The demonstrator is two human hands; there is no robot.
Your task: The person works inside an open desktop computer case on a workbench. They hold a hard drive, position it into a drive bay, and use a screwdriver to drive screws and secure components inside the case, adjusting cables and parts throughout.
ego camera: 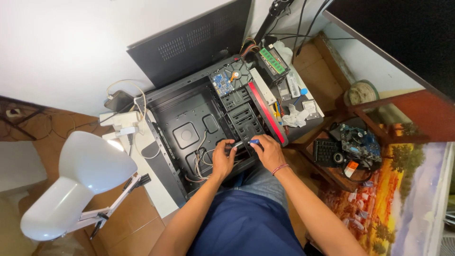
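- An open black computer case [189, 128] lies on its side on the white table [159, 189], its inside facing up, just in front of the person
- The right hand [268, 150] is over the near right edge of the case, fingers closed around a screwdriver with a blue handle [254, 141]
- The left hand [222, 159] is just beside it, fingers curled and pinching the dark front end of the screwdriver [237, 144]; what lies under the tip I cannot tell
- A bundle of thin cables [203, 161] runs along the case floor just left of the left hand
- A white desk lamp [80, 182] stands at the table's near left corner
- A black side panel [189, 40] leans against the wall behind the case
- A blue circuit board [361, 141] lies on a wooden stool [332, 175] to the right, well apart from the hands
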